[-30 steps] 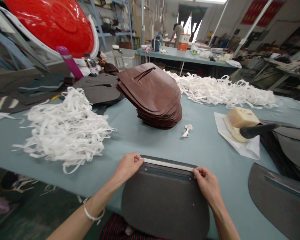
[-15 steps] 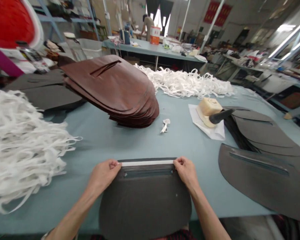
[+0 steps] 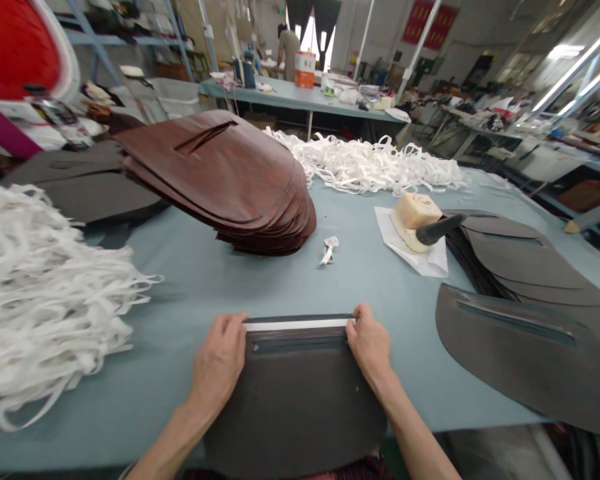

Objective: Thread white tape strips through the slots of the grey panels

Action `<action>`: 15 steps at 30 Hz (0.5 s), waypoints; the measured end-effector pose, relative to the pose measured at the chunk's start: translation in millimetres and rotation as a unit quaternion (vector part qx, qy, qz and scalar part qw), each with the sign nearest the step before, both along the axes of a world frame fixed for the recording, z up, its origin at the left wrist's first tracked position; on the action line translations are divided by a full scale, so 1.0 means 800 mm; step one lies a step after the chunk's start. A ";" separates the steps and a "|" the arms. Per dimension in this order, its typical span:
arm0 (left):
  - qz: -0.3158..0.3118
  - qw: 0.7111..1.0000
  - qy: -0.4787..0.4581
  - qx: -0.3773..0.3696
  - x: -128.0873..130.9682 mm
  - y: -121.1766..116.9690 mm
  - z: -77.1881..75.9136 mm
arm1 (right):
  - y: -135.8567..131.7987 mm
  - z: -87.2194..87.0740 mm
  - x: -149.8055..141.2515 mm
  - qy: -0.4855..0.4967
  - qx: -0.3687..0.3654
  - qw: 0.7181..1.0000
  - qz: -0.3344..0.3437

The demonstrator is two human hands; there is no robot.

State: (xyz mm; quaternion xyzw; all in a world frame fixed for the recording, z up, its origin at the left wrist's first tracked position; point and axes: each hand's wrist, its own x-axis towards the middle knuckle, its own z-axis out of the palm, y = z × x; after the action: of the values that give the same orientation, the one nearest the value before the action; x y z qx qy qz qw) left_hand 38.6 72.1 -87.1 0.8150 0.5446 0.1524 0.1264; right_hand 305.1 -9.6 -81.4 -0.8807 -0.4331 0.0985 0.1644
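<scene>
My left hand point(image 3: 219, 363) and my right hand point(image 3: 369, 347) hold the two ends of a white strip point(image 3: 295, 325), pressing it along the top edge of a dark grey leatherette panel point(image 3: 295, 413). A slit lies just below the strip. Up the table sits a tilted stack of brown leather panels point(image 3: 215, 177). To my left is a heap of white strips point(image 3: 35, 300), and another heap point(image 3: 365, 163) lies beyond the stack.
On the blue-grey table point(image 3: 190, 287), a cream block point(image 3: 417, 217) and a black-handled tool point(image 3: 437, 230) rest on white paper. Dark panels point(image 3: 525, 340) lie at right. A person point(image 3: 289, 50) stands at a far table point(image 3: 300, 97).
The whole scene has shifted as my head turned left, and the strip now sits level. My left hand lies flatter on the panel, with the strip still at its top edge.
</scene>
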 end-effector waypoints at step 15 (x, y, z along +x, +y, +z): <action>-0.014 0.987 -0.137 -0.081 -0.023 0.039 -0.002 | 0.060 -0.002 -0.097 -0.014 0.138 0.916 0.375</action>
State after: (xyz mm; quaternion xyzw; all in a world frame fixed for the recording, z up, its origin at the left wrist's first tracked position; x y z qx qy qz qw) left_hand 20.3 103.3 -88.9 0.7811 0.5210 0.2159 0.2680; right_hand 227.1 38.7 -83.2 -0.6232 -0.7433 0.0800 0.2296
